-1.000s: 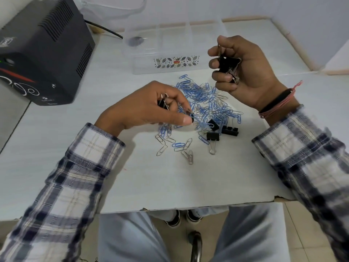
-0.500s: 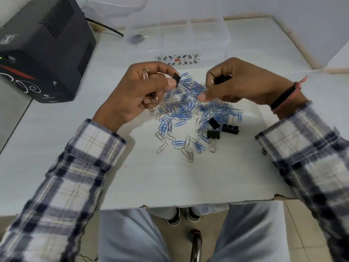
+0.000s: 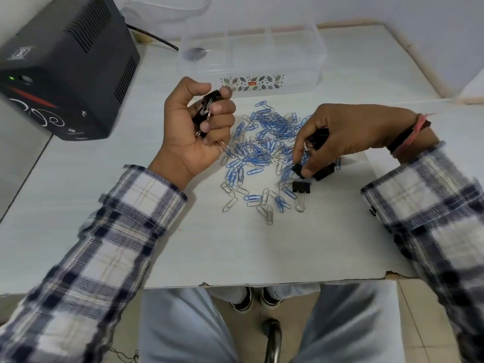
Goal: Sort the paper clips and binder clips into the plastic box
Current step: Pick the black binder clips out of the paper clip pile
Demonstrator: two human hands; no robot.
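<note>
Left hand curled shut round several black binder clips, wire handles poking out below: held back, likely to be dropped in together. Right hand low over the paper clips, more black clips bunched in the palm, thumb and forefinger pinching another binder clip off the white table. One loose binder clip just beside (folded steel, springy wire loops). Thin blue and bare-metal wire, tangled. Clear plastic box beyond, divided, nearly empty.
</note>
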